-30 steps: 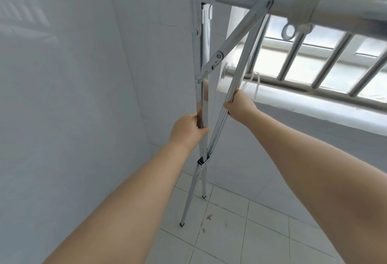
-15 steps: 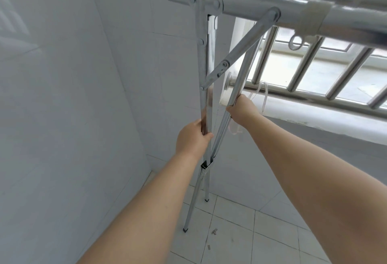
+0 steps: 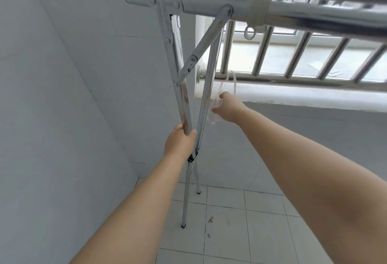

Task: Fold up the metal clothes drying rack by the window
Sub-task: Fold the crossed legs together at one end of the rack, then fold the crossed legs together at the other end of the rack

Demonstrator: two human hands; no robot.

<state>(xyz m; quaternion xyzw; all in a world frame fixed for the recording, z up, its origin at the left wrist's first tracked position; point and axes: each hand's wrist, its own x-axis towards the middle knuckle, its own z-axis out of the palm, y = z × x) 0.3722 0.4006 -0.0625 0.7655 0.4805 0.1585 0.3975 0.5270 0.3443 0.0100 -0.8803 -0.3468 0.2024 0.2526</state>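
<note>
Left hand (image 3: 180, 140) closed around the left-leaning shiny square-section steel leg (image 3: 181, 100) of the silver metal clothes drying rack (image 3: 209, 8), just above the black pivot joint (image 3: 193, 157) where the two legs cross. Right hand (image 3: 225, 106) open, fingers loosely spread, just right of the other chrome leg (image 3: 206, 96) and apart from it, next to a loop of thin translucent white cord (image 3: 228, 84) hanging there; touching the cord or not, cannot tell. Rack standing on the pale tiled floor (image 3: 240, 221) in the corner between the white tiled wall (image 3: 52, 96) and the barred window (image 3: 293, 58), round top tube above the joint, diagonal brace (image 3: 201, 48) linking tube to the left leg. Two black-capped feet below the joint on the floor.
</note>
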